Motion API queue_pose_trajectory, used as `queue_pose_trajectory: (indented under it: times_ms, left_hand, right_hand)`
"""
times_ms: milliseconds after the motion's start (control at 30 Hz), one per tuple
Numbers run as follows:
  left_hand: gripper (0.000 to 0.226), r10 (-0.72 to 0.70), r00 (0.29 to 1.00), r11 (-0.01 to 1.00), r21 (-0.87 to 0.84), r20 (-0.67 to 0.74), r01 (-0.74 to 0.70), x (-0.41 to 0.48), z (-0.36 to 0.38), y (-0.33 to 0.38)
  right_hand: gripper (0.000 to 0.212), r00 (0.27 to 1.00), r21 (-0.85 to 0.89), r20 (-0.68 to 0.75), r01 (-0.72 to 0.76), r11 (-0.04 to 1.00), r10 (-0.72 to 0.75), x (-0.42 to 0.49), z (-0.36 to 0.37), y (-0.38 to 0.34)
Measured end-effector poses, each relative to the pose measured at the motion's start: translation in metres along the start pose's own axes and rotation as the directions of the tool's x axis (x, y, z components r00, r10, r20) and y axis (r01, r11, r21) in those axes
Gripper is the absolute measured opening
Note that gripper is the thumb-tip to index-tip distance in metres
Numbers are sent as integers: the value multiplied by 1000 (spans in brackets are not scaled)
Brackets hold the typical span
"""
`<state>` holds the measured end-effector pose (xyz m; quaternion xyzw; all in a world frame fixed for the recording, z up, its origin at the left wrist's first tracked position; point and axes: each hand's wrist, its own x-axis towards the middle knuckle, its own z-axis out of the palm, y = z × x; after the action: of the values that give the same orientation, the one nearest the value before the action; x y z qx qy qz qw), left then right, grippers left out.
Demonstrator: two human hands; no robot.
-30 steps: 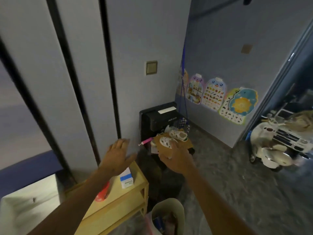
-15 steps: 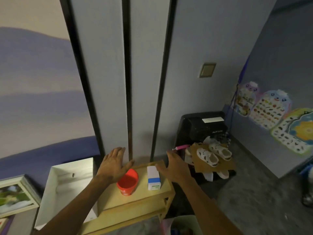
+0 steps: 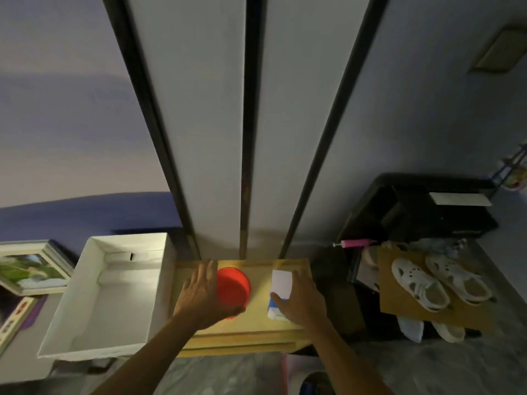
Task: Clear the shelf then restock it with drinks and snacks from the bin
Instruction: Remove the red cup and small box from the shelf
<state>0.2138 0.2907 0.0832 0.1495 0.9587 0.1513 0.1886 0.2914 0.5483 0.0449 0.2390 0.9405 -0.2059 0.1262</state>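
A low wooden shelf [image 3: 256, 323] stands against the wall in front of me. On its top sit a red cup [image 3: 233, 286] and a white and blue carton [image 3: 281, 283]. My left hand [image 3: 199, 295] wraps around the red cup from the left, thumb under its near side. My right hand [image 3: 302, 300] closes on the carton from the right, thumb across its near blue end. The rim of a bin [image 3: 313, 383] shows at the bottom edge, mostly cut off.
An open white box [image 3: 105, 295] sits left of the shelf, with framed pictures [image 3: 31, 266] beyond it. To the right are a black appliance [image 3: 422, 212], white shoes [image 3: 439, 280] on cardboard and a pink pump [image 3: 356, 243]. Grey floor lies in front.
My view swung left and down onto the shelf. Both hands came down from open above the shelf top onto the red cup and the carton.
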Motion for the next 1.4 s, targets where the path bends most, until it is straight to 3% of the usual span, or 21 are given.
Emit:
queue_pose_trajectory:
  times_ms: [267, 467, 767, 933, 1200, 1400]
  left_hand:
    - [174, -78, 997, 993, -86, 12, 79, 37, 74, -23]
    - [163, -68, 998, 973, -220, -11, 64, 38, 79, -22]
    - [144, 24, 994, 972, -230, -107, -48, 20, 7, 13]
    - [151, 149, 982, 961, -217, -118, -172, 8, -40, 43]
    - [153, 457, 890, 871, -192, -18, -451, -10, -44, 105]
    - [158, 589, 803, 799, -209, 84, -564, -53, -1, 164]
  right_hand:
    - [128, 999, -71, -7, -51, 996, 51, 44, 92, 10]
    - [120, 996, -38, -81, 16, 999, -19, 48, 112, 10]
    - [110, 982, 38, -172, 89, 995, -81, 17, 34, 1]
    - [111, 963, 93, -259, 99, 991, -71, -11, -25, 0]
    - [113, 916, 172, -353, -136, 976, 190, -98, -62, 27]
    - [108, 832, 328, -392, -272, 904, 393, -185, -49, 87]
